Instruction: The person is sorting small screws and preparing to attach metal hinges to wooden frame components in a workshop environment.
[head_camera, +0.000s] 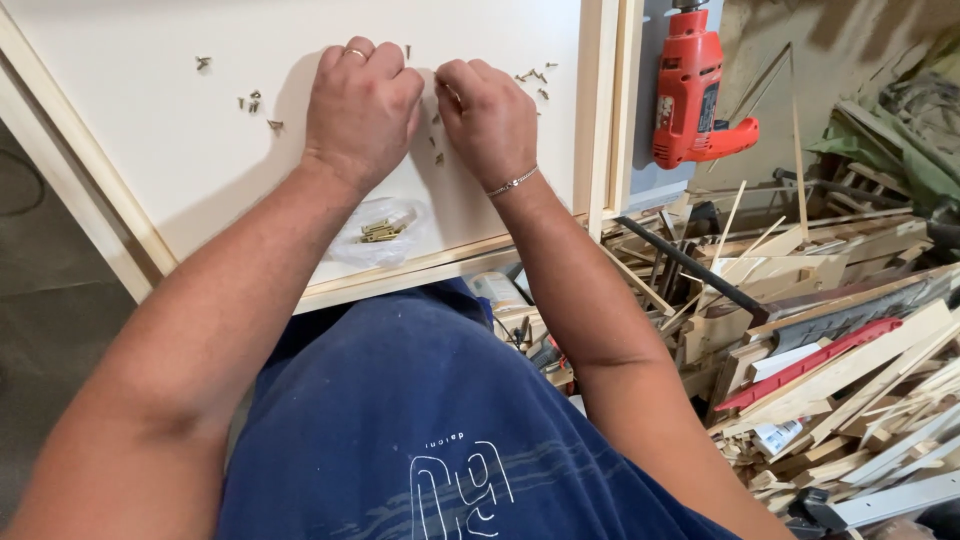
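Note:
My left hand (362, 105), a ring on one finger, rests knuckles-up on a white framed panel (150, 150), its fingers curled under. My right hand (490, 115), with a thin bracelet at the wrist, is beside it with fingertips pinched together near the left hand; what they pinch is hidden. Small dark screws (255, 102) lie scattered on the panel, with more screws (533, 77) right of my right hand. A clear plastic bag of brass hinges (383, 231) lies on the panel just below my left wrist.
A red power drill (688, 90) stands past the panel's right wooden edge (598, 110). A heap of wood offcuts and strips (850, 370) fills the right side, with a black bar (690, 268) and a red strip (815, 362) in it.

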